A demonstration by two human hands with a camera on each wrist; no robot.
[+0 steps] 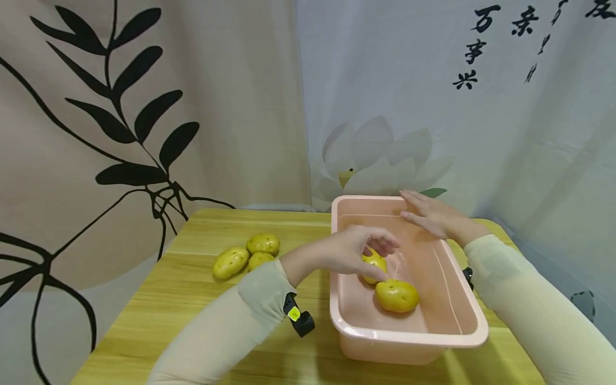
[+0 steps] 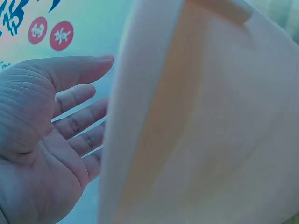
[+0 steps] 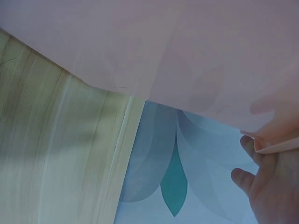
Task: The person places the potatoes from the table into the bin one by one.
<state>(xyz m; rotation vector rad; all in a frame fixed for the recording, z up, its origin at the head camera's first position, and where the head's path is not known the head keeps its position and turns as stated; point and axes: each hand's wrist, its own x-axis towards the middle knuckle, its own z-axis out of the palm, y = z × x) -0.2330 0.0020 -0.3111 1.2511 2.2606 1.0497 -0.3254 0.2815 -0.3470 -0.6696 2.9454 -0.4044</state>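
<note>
Over the pink basin (image 1: pixel 457 339), my left hand (image 1: pixel 358 248) hangs with its fingers loosely bent and apart. Two potatoes lie in the basin: one (image 1: pixel 372 262) is partly hidden behind this hand, the other (image 1: pixel 397 295) sits just below the thumb. The left wrist view shows the palm and fingers of my left hand (image 2: pixel 51 121) with nothing in them, beside the basin's pale wall (image 2: pixel 224 116). My right hand (image 1: pixel 435 216) rests on the basin's rim at the far right corner, fingers extended; in the right wrist view this hand (image 3: pixel 275 182) touches the basin's edge (image 3: pixel 280 145).
Three potatoes lie together on the wooden table (image 1: pixel 192 299) left of the basin, one (image 1: pixel 231 262) nearest the left edge, one (image 1: pixel 263 244) behind, and one (image 1: pixel 260 260) partly covered by my left sleeve. A printed curtain (image 1: pixel 250 107) hangs behind the table.
</note>
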